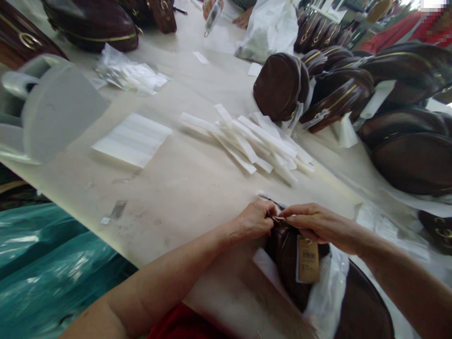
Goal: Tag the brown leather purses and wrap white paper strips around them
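A dark brown leather bag (pixel 363 301) lies at the table's near edge, below both hands. My left hand (pixel 256 219) is closed in a pinch at the top end of the bag, by what looks like its zipper or strap end. Close beside it, my right hand (pixel 314 221) pinches the same spot between thumb and fingers; the exact part is too small to make out. Under my right hand a tan paper tag (pixel 308 259) with a barcode hangs on the bag. Clear plastic wrap (pixel 330 287) is bunched over the bag's side.
White paper strips (pixel 243 136) are piled mid-table, with a stack of white sheets (pixel 132 140) to their left. Brown bags (pixel 282 87) crowd the right side. A pale tape dispenser (pixel 52 108) stands left. Across the table are another person's hands (pixel 243 20). Green plastic (pixel 52 268) lies below the edge.
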Motion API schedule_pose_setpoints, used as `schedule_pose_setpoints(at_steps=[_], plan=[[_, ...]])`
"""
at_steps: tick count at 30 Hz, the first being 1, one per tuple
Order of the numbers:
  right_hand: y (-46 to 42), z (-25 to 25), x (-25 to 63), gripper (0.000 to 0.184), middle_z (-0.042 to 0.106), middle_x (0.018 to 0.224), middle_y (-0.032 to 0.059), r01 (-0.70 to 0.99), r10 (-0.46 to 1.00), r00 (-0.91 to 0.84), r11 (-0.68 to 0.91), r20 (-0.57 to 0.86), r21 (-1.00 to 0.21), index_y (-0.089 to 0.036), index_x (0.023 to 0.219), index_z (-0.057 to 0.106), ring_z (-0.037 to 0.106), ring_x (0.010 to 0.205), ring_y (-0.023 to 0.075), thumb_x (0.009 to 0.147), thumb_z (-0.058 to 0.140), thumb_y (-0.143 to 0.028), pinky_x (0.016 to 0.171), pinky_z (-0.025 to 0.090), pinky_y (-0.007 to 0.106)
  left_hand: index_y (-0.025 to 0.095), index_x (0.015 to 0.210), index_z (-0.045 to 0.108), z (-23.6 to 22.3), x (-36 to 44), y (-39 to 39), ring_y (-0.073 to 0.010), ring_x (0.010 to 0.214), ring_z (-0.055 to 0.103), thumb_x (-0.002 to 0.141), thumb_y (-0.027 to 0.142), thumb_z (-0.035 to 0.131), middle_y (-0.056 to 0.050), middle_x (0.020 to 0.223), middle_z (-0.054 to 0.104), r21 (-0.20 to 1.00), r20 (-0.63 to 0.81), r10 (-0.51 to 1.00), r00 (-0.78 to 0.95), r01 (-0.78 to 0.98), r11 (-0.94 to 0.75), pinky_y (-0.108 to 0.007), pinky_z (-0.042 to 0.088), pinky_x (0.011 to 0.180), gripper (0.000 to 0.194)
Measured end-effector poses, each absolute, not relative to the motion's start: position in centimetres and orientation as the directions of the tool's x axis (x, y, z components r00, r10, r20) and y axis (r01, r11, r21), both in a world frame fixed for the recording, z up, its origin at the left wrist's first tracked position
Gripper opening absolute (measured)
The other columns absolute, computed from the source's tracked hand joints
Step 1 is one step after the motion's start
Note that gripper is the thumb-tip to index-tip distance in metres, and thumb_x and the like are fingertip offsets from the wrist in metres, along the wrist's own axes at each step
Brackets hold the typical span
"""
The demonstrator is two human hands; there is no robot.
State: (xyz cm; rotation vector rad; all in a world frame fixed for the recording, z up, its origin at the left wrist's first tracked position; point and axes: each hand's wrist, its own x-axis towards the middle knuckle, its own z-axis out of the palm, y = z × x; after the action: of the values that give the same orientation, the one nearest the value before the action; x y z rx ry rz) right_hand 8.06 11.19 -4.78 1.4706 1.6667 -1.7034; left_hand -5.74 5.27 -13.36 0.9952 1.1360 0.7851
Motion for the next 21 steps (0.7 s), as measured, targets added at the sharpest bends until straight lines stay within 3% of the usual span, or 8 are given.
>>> schedule_pose_setpoints(at_steps=[12, 21], plan=[[10.98, -5.03, 7.99, 0.039, 0.032, 0.042, -0.0081, 0.842, 0.498, -0.344, -0.211, -0.796, -0.496, -0.012, 0.085, 0.062, 0.025, 0.040, 0.0054, 0.066, 0.054, -0.045, 0.040, 0.015, 0.021, 0.015, 0.065, 0.048, -13.14, -5.91, 5.57, -0.0090, 0.042, 0.051, 0.067, -0.001, 0.042, 0.006, 0.047, 0.048, 0.901, -0.408, 0.866, 0.289, -0.025, 0.433, -0.018, 0.042, 0.042, 0.017], [11.26, -5.16, 8.21, 0.033, 0.036, 0.043, -0.0044, 0.869, 0.553, -0.418, 0.012, -0.721, -0.495, -0.012, 0.082, 0.069, 0.033, 0.041, 0.0079, 0.070, 0.046, -0.034, 0.042, 0.026, 0.022, 0.017, 0.082, 0.045, -13.81, -5.55, 5.41, -0.0086, 0.038, 0.049, 0.065, -0.003, 0.042, 0.010, 0.043, 0.048, 0.910, -0.382, 0.892, 0.241, -0.070, 0.409, -0.016, 0.040, 0.039, 0.026]])
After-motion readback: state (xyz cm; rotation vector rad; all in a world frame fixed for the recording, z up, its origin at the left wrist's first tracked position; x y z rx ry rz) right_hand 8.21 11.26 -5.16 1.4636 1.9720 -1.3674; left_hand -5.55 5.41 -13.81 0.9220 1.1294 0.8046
